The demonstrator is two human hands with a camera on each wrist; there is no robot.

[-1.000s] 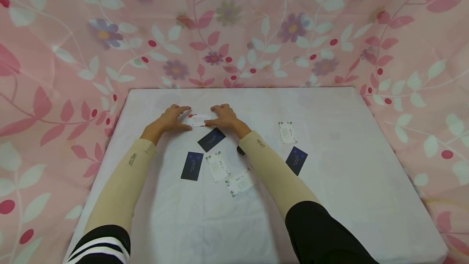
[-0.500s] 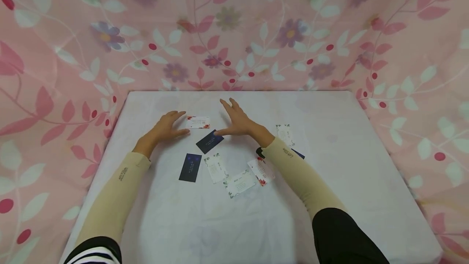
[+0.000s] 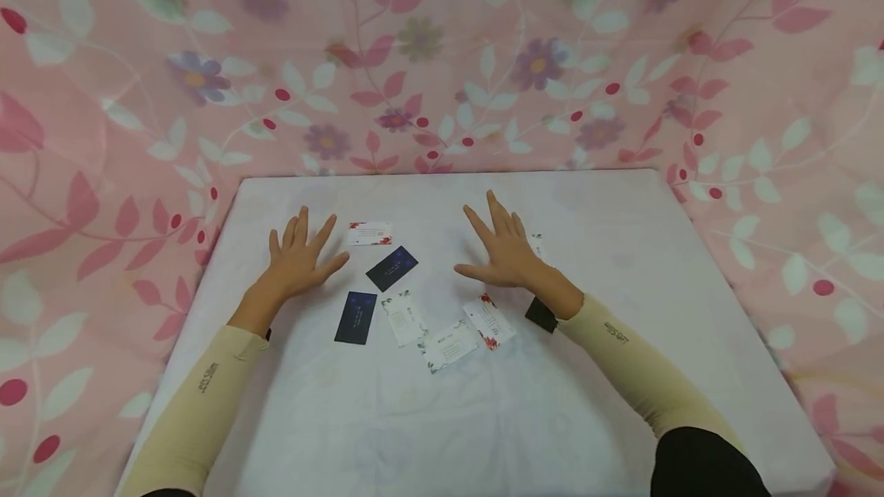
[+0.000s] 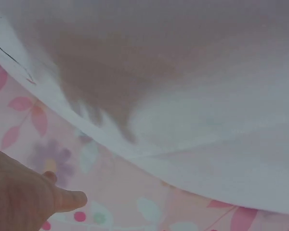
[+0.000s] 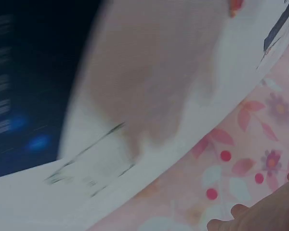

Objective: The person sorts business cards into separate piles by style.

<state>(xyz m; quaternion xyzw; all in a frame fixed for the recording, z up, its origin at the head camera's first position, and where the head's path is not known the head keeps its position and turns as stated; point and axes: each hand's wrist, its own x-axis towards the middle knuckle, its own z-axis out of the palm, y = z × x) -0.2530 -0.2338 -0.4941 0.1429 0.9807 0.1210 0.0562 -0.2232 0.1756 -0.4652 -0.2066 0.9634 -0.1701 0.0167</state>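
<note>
My left hand hovers with spread fingers over the table's left part, just left of a white card with red flowers. Fingers splayed, my right hand is held above the table on the right and grips nothing. Beneath it lies a white card with green leaves, mostly hidden. A dark blue card is partly covered by the right wrist; it looms large in the right wrist view. Another red-flowered white card lies just below the right hand.
Between the hands lie two dark blue cards, one tilted and one nearly upright. Two green-leaved white cards lie nearer the front, the lower one slanted. A white cloth covers the table; a pink floral curtain surrounds it.
Both hands have left the red-flowered card at the back, which stays on the table. The right hand has moved right, uncovering another red-flowered card; the left hand has drawn back left with fingers spreading.
</note>
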